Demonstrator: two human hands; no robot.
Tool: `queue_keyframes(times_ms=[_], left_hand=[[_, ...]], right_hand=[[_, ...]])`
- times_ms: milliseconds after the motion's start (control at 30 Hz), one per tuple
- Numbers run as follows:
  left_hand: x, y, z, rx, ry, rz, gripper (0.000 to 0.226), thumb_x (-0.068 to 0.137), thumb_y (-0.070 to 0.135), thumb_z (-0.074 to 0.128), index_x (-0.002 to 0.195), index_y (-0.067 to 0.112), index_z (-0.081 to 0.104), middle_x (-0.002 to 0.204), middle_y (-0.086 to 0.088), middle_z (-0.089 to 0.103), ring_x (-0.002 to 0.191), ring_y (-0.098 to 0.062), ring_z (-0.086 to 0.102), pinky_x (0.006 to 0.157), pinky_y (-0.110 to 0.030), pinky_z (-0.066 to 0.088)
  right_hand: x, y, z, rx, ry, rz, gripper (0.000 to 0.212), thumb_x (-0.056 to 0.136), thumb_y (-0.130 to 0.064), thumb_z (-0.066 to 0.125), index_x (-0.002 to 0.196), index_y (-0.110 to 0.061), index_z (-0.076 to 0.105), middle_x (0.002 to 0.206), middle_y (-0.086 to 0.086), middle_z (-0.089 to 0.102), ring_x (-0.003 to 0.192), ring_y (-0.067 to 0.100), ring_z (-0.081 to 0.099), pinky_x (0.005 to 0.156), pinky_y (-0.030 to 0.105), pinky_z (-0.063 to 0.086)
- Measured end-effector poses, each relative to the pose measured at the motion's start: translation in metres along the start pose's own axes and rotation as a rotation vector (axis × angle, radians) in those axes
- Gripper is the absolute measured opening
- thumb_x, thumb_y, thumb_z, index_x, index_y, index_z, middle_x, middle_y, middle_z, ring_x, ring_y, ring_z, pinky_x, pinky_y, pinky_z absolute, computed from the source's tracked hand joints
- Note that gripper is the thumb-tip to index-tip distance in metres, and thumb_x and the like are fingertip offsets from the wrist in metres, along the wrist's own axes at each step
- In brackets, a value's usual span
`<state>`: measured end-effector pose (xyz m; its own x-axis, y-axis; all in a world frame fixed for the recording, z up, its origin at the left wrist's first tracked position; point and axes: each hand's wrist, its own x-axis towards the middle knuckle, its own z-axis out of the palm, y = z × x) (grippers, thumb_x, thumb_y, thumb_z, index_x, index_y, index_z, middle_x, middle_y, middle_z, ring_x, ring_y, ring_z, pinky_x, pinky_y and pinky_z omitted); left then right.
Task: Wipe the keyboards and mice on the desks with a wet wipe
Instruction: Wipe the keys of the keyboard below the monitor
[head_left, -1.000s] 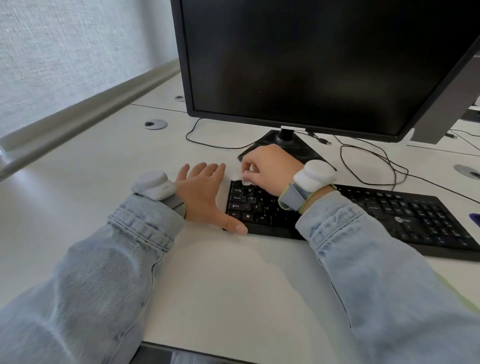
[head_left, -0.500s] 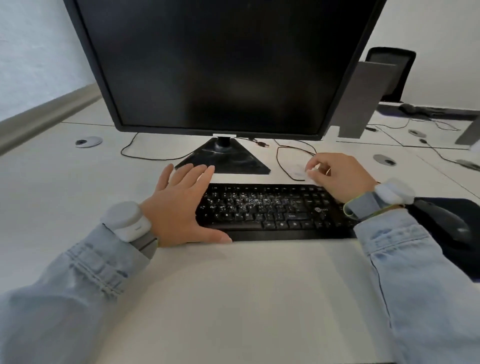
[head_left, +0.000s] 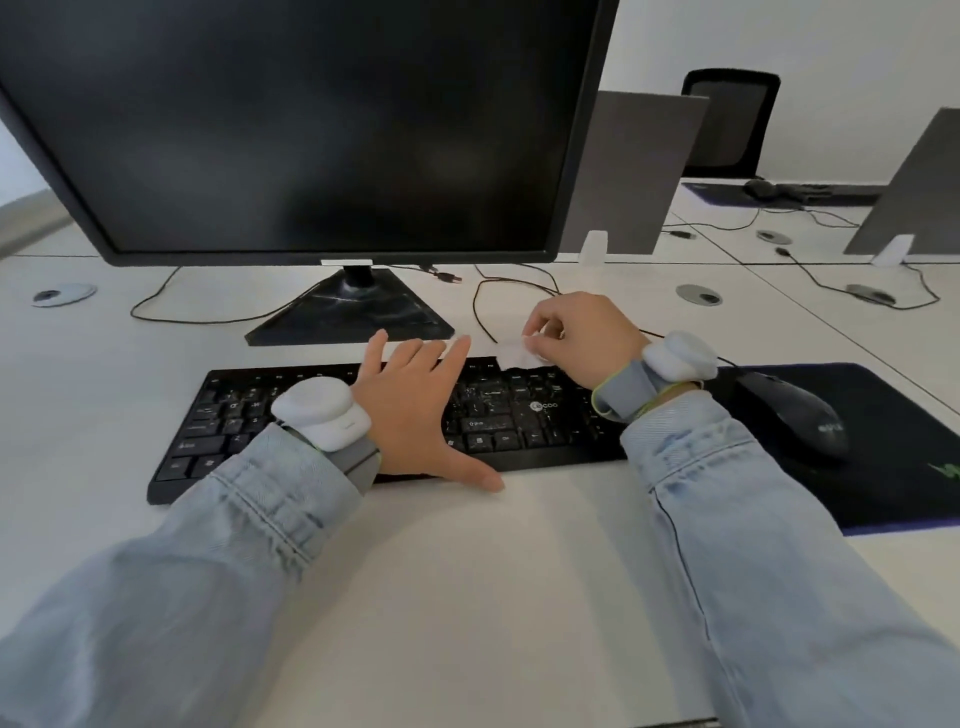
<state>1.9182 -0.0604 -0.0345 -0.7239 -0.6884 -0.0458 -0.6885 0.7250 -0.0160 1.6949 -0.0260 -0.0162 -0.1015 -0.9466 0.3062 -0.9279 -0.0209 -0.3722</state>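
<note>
I am in the keyboard-wiping step: my left hand (head_left: 410, 410) lies flat on the middle of the flat black plastic keyboard (head_left: 519, 415), fingers straight and spread, thumb stretched along its near edge on the pale worktop (head_left: 467, 597), pinning it in place. My right hand (head_left: 582, 338) is curled at the keyboard's far right corner, its fingers (head_left: 535, 325) pinching a small crumpled white wet wipe (head_left: 514, 354) that rests on the top row of keys there. The keys between my hands carry pale streaks, which I take for moisture or smears, so I judge this stretch partly done, while the left part looks untouched. Next I should draw the wipe back across the rows under light pressure, and move my left hand so it no longer covers the keys. The rounded black computer mouse (head_left: 795, 410) sits on the dark mouse mat (head_left: 893, 467) just right of the keyboard, not yet wiped, I think.
</note>
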Motion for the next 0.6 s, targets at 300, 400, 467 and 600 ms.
queue_keyframes(times_ms=[300, 400, 467, 600], left_hand=[[0.001, -0.006, 0.001, -0.027, -0.022, -0.024, 0.156, 0.041, 0.107, 0.039, 0.159, 0.02, -0.013, 0.159, 0.004, 0.028, 0.15, -0.02, 0.022, 0.119, -0.057, -0.014], [-0.001, -0.004, -0.001, -0.026, -0.007, -0.022, 0.148, 0.053, 0.1, 0.049, 0.159, 0.017, -0.012, 0.16, 0.003, 0.028, 0.15, -0.02, 0.022, 0.119, -0.057, -0.015], [-0.001, -0.004, -0.001, -0.027, -0.006, -0.016, 0.15, 0.051, 0.102, 0.048, 0.159, 0.017, -0.013, 0.16, 0.003, 0.029, 0.15, -0.02, 0.023, 0.118, -0.057, -0.016], [0.001, -0.006, 0.001, -0.029, -0.007, -0.013, 0.155, 0.04, 0.106, 0.035, 0.159, 0.018, -0.014, 0.159, 0.004, 0.03, 0.15, -0.02, 0.023, 0.117, -0.058, -0.017]], right_hand=[[0.007, 0.002, 0.007, -0.097, -0.133, 0.024, 0.004, 0.084, -0.018, 0.066, 0.081, -0.019, 0.068, 0.071, -0.014, 0.053, 0.074, 0.012, 0.054, 0.058, 0.022, 0.034], [0.002, 0.02, -0.009, -0.188, -0.126, 0.119, 0.005, 0.083, -0.015, 0.065, 0.08, -0.018, 0.069, 0.075, -0.012, 0.054, 0.078, 0.015, 0.056, 0.066, 0.024, 0.036], [-0.001, 0.022, -0.013, -0.169, -0.056, 0.108, 0.008, 0.082, -0.013, 0.063, 0.081, -0.018, 0.069, 0.081, -0.006, 0.061, 0.08, 0.016, 0.058, 0.067, 0.023, 0.038], [0.0, -0.002, -0.002, -0.088, -0.103, -0.036, 0.008, 0.082, -0.018, 0.065, 0.08, -0.024, 0.069, 0.078, -0.008, 0.064, 0.074, 0.01, 0.057, 0.061, 0.019, 0.037]])
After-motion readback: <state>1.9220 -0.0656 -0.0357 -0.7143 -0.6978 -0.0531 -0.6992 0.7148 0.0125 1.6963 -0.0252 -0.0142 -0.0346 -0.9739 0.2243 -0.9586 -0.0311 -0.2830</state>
